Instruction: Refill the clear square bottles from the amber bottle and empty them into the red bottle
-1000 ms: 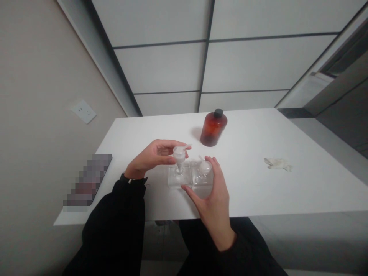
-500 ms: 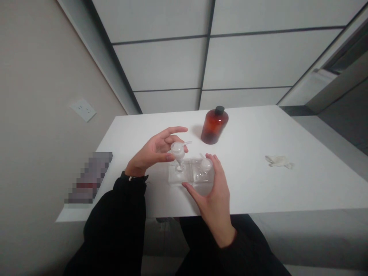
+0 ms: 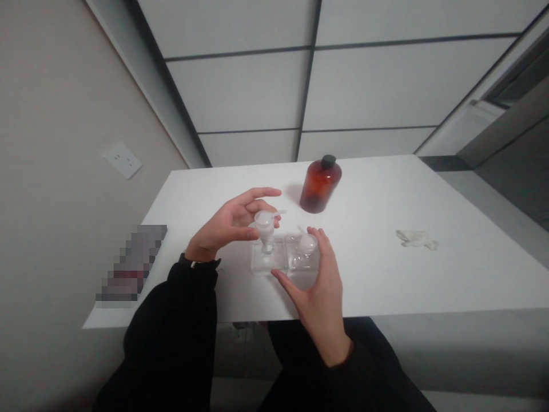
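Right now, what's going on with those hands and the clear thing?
A person's left hand has its thumb and fingers beside the clear left cup, one finger stretched out. The right hand curves around the right half of the clear container, which sits on the white table. A brown bottle stands farther back.

Clear pump bottle [image 3: 268, 261] upright beside its twin [image 3: 298, 261]

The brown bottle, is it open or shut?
Shut: a black cap sits atop the brown bottle; its tightness cannot be told.
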The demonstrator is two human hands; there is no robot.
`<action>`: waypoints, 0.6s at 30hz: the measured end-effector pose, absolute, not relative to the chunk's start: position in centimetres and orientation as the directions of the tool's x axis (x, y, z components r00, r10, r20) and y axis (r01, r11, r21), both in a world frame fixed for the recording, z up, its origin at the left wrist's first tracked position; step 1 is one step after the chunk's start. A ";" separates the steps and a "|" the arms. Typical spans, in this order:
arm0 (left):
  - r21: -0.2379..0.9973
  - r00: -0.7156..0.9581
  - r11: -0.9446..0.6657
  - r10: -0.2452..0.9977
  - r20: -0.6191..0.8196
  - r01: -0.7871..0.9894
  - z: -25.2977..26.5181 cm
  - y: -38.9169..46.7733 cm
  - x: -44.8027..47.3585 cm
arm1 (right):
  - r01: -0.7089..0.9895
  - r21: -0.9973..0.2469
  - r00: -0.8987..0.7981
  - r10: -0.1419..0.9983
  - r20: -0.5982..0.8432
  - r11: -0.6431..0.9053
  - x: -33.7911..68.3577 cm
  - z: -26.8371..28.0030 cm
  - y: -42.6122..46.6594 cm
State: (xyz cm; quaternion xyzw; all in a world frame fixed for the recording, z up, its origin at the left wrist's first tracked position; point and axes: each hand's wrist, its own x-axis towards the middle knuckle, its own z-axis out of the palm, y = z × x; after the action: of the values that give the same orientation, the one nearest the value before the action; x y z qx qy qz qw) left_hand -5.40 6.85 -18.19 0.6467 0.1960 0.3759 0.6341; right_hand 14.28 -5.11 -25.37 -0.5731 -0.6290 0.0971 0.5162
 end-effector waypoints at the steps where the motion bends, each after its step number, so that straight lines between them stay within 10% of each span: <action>1: 0.968 0.638 -0.119 0.733 0.235 -0.221 -18.2 6.8 -5.4 | 0.620 -0.715 0.190 0.822 0.537 0.323 14.3 -25.4 -5.1; 18: 0.952 0.587 -0.138 0.760 0.279 -0.273 -18.1 6.6 -5.1 | 0.626 -0.710 0.190 0.820 0.540 0.322 14.3 -25.3 -5.1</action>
State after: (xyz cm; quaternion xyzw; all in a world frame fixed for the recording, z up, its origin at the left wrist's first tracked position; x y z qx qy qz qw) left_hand -5.12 6.64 -18.10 0.6324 0.1924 0.4114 0.6275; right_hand 14.32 -5.07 -25.33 -0.5743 -0.6292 0.0944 0.5151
